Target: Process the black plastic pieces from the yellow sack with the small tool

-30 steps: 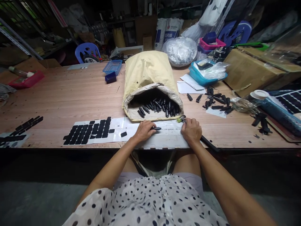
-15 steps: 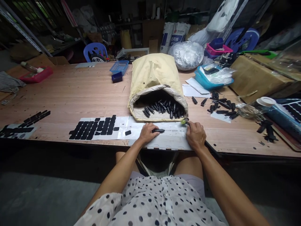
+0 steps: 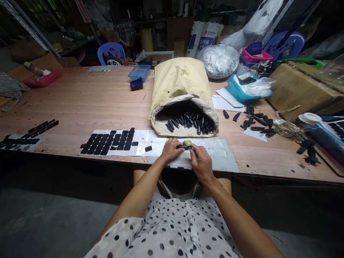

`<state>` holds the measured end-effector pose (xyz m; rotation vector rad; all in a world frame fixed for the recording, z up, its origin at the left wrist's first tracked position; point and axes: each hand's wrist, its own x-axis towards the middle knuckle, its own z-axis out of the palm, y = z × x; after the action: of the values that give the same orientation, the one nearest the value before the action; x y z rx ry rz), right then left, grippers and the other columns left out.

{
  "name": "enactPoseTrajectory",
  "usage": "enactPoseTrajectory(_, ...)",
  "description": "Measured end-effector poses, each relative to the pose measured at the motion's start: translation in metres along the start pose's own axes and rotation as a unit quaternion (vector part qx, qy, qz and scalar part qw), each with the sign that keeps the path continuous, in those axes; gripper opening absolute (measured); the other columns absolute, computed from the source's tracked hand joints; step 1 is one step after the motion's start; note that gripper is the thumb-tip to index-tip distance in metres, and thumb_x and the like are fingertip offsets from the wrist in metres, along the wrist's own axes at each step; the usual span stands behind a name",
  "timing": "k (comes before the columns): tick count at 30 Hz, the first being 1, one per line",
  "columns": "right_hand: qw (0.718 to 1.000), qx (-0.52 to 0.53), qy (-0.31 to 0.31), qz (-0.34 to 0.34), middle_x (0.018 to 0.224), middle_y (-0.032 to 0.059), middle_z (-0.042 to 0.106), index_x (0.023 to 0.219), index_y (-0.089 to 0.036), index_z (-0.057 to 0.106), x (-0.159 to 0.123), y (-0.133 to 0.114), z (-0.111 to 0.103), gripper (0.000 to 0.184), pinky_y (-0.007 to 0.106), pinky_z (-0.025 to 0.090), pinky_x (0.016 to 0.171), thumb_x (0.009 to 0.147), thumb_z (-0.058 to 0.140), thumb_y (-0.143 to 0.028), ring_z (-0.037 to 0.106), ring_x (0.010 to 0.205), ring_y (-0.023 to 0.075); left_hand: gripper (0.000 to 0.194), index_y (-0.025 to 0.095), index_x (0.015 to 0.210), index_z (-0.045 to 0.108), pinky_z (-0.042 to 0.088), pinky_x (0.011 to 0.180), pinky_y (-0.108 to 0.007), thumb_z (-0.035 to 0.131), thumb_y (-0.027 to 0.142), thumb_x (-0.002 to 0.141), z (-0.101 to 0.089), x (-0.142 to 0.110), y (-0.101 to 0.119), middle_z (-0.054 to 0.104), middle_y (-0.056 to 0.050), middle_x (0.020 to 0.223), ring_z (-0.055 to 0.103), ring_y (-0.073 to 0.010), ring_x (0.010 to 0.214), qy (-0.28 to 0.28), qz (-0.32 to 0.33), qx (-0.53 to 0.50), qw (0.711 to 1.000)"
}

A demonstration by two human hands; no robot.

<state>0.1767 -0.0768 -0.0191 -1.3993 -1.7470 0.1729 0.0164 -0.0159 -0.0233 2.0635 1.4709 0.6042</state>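
Centrally, at the near edge of the table [image 3: 80, 104], the left hand [image 3: 170, 149] pinches a small black part [image 3: 182, 147] between thumb and fingers, holding it just above a white sheet [image 3: 215, 154]. The right hand [image 3: 201, 163] is closed around a thin tool with a yellow-green tip [image 3: 188, 143], and that tip touches the black part. Both hands meet over the sheet, close together.

Just beyond them lies a yellow sack [image 3: 178, 80] on its side, mouth toward the person, with a heap of black parts [image 3: 190, 123] inside. Left of the hands, a white backing sheet carries rows of black pads [image 3: 110, 141]; another such sheet [image 3: 21, 139] lies at the far left. To the right of the sack, loose black pieces [image 3: 255, 120] are scattered on the table. Farther right, a blue tray [image 3: 236, 91] holds clear plastic bags and a dark item. At the far side sit a blue mesh basket [image 3: 139, 71], whose contents I cannot make out, and a small dark blue box [image 3: 136, 84]. A red tray [image 3: 40, 79] at the far left holds a bottle.
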Motion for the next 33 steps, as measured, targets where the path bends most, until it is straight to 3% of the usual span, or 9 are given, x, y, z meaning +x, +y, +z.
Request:
enactPoseTrajectory(4, 0.999, -0.027, -0.031, 0.005, 0.083, 0.005, 0.066, 0.109, -0.023, 0.069, -0.001, 0.004, 0.001, 0.03, 0.031, 0.05, 0.075, 0.097, 0.042, -0.028, 0.062, 0.081, 0.0189, 0.019, 0.026, 0.1, 0.079, 0.044, 0.088, -0.034, 0.073, 0.027, 0.082, 0.0, 0.0, 0.003, 0.066, -0.002, 0.09, 0.055, -0.0199, 0.09, 0.002, -0.01, -0.002, 1.0)
enactPoseTrajectory(9, 0.999, -0.047, 0.006, 0.006, 0.088, 0.0062, 0.066, 0.111, -0.023, 0.068, -0.001, 0.009, -0.006, 0.032, 0.032, 0.05, 0.08, 0.098, 0.04, -0.029, 0.061, 0.085, 0.0194, 0.018, 0.028, 0.098, 0.079, 0.044, 0.089, -0.035, 0.073, 0.029, 0.081, 0.001, 0.0, 0.005, 0.065, -0.002, 0.091, 0.054, -0.0208, 0.092, 0.003, -0.007, -0.001, 1.0)
enactPoseTrajectory(15, 0.998, -0.066, 0.002, 0.011, 0.087, 0.0058, 0.066, 0.11, -0.023, 0.068, -0.002, 0.018, -0.01, 0.03, 0.032, 0.049, 0.079, 0.097, 0.041, -0.029, 0.06, 0.085, 0.0198, 0.018, 0.027, 0.098, 0.078, 0.045, 0.089, -0.036, 0.073, 0.029, 0.081, 0.001, -0.001, 0.004, 0.065, -0.002, 0.09, 0.054, -0.0212, 0.092, 0.003, -0.009, -0.001, 1.0)
enactPoseTrajectory(20, 0.988, -0.136, 0.052, 0.051, 0.095, 0.0077, 0.066, 0.113, -0.023, 0.067, 0.016, 0.049, -0.027, 0.031, 0.033, 0.045, 0.083, 0.096, 0.041, -0.027, 0.058, 0.091, 0.0214, 0.017, 0.025, 0.096, 0.077, 0.046, 0.088, -0.037, 0.073, 0.027, 0.08, -0.002, -0.002, 0.007, 0.065, -0.003, 0.09, 0.055, -0.0222, 0.093, 0.004, -0.015, 0.0, 1.0)
enactPoseTrajectory(26, 0.962, -0.235, 0.026, 0.134, 0.088, 0.0082, 0.061, 0.104, -0.02, 0.07, 0.036, 0.104, -0.039, 0.028, 0.032, 0.039, 0.075, 0.087, 0.048, -0.019, 0.051, 0.084, 0.0223, 0.016, 0.023, 0.092, 0.075, 0.045, 0.09, -0.038, 0.076, 0.025, 0.077, -0.005, -0.005, 0.013, 0.066, -0.003, 0.093, 0.056, -0.0226, 0.094, 0.003, -0.016, 0.007, 1.0)
enactPoseTrajectory(29, 0.951, -0.275, 0.015, 0.143, 0.088, 0.0084, 0.059, 0.103, -0.02, 0.07, 0.036, 0.113, -0.036, 0.027, 0.031, 0.033, 0.07, 0.087, 0.048, -0.019, 0.047, 0.083, 0.0219, 0.015, 0.023, 0.092, 0.074, 0.045, 0.09, -0.038, 0.075, 0.026, 0.077, -0.006, -0.006, 0.013, 0.066, -0.002, 0.092, 0.056, -0.0226, 0.095, 0.0, -0.015, 0.01, 1.0)
enactPoseTrajectory(33, 0.94, -0.309, 0.01, 0.142, 0.09, 0.0088, 0.057, 0.105, -0.019, 0.068, 0.035, 0.107, -0.031, 0.025, 0.031, 0.028, 0.067, 0.089, 0.049, -0.02, 0.046, 0.085, 0.0219, 0.014, 0.024, 0.094, 0.074, 0.045, 0.09, -0.037, 0.073, 0.026, 0.08, -0.007, -0.004, 0.009, 0.066, -0.002, 0.092, 0.056, -0.0223, 0.096, -0.003, -0.008, 0.016, 1.0)
